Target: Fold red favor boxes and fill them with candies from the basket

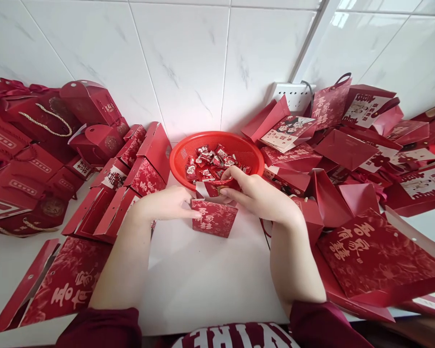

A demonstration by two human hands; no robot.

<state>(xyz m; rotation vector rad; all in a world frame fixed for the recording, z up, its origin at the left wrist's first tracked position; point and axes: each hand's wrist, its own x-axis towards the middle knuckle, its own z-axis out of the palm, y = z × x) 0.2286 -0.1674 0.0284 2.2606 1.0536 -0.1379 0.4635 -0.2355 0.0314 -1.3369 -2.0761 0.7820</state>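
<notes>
A small red paper gift box (213, 220) with gold Chinese characters stands on the white table, its top open. My left hand (170, 203) is closed on the box's left side, thumb against the front. Above the box opening, my right hand (255, 193) pinches a small red piece with a gold mark (216, 189); whether it is a wrapped sweet or a flap of the box, I cannot tell. Just behind both hands sits a red plastic basket (181, 147) holding several red-wrapped candies (220, 153). Part of the box's top edge is hidden by my fingers.
Red gift boxes (145, 176) stand in rows at the left, with handled boxes (90, 104) farther back. On the right lies a heap of red boxes and bags (348, 150). A white power strip (292, 94) rests against the tiled wall. Bare white table (210, 280) shows before me.
</notes>
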